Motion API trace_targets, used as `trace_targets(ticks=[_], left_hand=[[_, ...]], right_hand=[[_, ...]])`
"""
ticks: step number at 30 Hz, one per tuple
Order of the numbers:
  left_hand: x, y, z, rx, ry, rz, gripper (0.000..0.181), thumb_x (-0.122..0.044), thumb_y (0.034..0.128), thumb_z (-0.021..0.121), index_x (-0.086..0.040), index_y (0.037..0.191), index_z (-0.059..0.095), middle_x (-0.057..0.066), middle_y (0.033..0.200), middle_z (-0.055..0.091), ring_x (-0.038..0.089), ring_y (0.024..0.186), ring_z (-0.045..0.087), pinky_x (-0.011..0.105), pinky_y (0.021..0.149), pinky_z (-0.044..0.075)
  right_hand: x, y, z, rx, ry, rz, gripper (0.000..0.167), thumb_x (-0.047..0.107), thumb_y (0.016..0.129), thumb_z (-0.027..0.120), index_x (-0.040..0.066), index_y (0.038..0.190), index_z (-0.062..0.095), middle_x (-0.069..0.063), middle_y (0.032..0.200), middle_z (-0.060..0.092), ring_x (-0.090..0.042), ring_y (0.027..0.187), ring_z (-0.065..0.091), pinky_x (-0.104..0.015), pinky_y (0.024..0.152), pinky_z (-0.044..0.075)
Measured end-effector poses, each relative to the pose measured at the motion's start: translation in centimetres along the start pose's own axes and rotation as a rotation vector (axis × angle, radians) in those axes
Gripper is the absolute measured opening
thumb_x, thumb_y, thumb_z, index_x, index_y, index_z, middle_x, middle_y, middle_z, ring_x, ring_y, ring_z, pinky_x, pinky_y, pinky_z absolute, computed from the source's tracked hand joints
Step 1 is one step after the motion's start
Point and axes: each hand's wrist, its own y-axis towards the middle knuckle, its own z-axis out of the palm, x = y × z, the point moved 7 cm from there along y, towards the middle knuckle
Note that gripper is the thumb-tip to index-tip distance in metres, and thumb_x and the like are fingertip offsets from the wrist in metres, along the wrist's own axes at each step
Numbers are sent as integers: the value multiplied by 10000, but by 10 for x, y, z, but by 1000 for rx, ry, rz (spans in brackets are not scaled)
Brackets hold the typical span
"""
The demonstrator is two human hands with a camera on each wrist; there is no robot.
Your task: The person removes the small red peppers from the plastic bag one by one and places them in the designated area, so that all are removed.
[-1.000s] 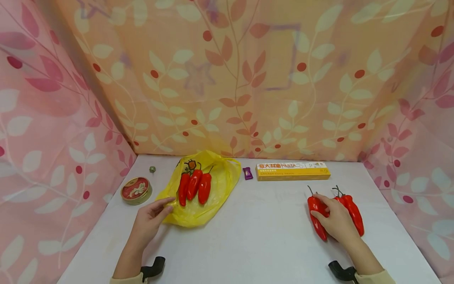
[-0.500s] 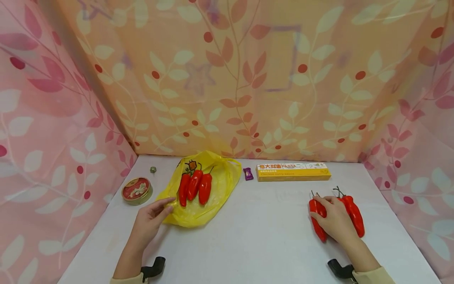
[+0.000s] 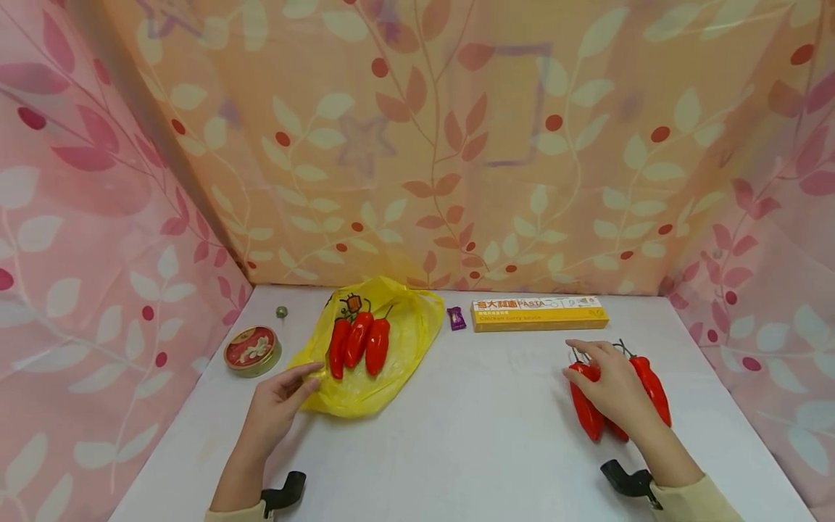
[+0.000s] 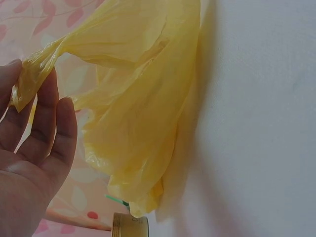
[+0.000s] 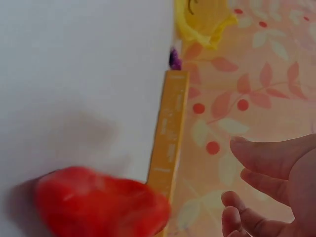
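My left hand pinches the near left edge of a yellow plastic bag between thumb and fingers, as the left wrist view shows. Three red chili peppers with dark stems lie side by side on that bag. Over at the right, my right hand hovers just above another group of red peppers, fingers apart and nothing between them. One red pepper shows left of this hand and another red pepper right of it; the hand partly hides a third. A blurred red pepper appears below in the right wrist view.
A yellow pasta box lies at the back right, with a small purple wrapped candy left of it. Left of the bag stand a round red-topped tin and a small green ball-shaped thing. Patterned cloth walls enclose the white table.
My right hand's fingers have spread and come up off the left pepper of the right group, moving slightly toward the back. My left hand and the bag stay where they were.
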Motion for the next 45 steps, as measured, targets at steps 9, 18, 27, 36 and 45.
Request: trace_targets(ticks=[9, 18, 27, 36, 45], left_hand=[[0, -2, -2, -12, 2, 11, 344, -267, 973, 685, -113, 1280, 697, 109, 1309, 669, 30, 1044, 630, 110, 896, 514], [-1, -1, -1, -5, 2, 19, 336, -259, 971, 688, -115, 1275, 701, 105, 1308, 674, 29, 1046, 635, 113, 895, 517], [-1, 0, 0, -7, 6, 17, 335, -268, 969, 690, -125, 1271, 704, 94, 1302, 677, 38, 1040, 633, 114, 890, 518], [2, -1, 2, -2, 1, -7, 352, -281, 968, 690, -130, 1285, 697, 87, 1325, 665, 15, 1073, 633, 113, 901, 509], [1, 0, -2, -15, -5, 26, 339, -262, 970, 689, -112, 1274, 702, 108, 1309, 674, 10, 1057, 646, 120, 889, 522]], right_hand=[[48, 15, 2, -38, 85, -121, 564, 306, 873, 802, 147, 1378, 607, -131, 1291, 623, -303, 1077, 596, -417, 750, 592], [94, 32, 13, -7, 175, -178, 550, 302, 874, 805, 194, 1380, 618, -87, 1269, 656, -227, 1048, 585, -334, 759, 557], [136, 51, 36, 44, 338, -251, 500, 225, 889, 791, 199, 1362, 632, -56, 1332, 648, -244, 1115, 621, -441, 845, 579], [170, 69, 69, 99, 423, -272, 458, 263, 885, 794, 185, 1316, 660, -17, 1220, 679, -186, 1040, 614, -411, 836, 590], [201, 91, 111, 164, 501, -268, 467, 282, 895, 784, 186, 1332, 652, -52, 1246, 692, -289, 1087, 657, -431, 867, 584]])
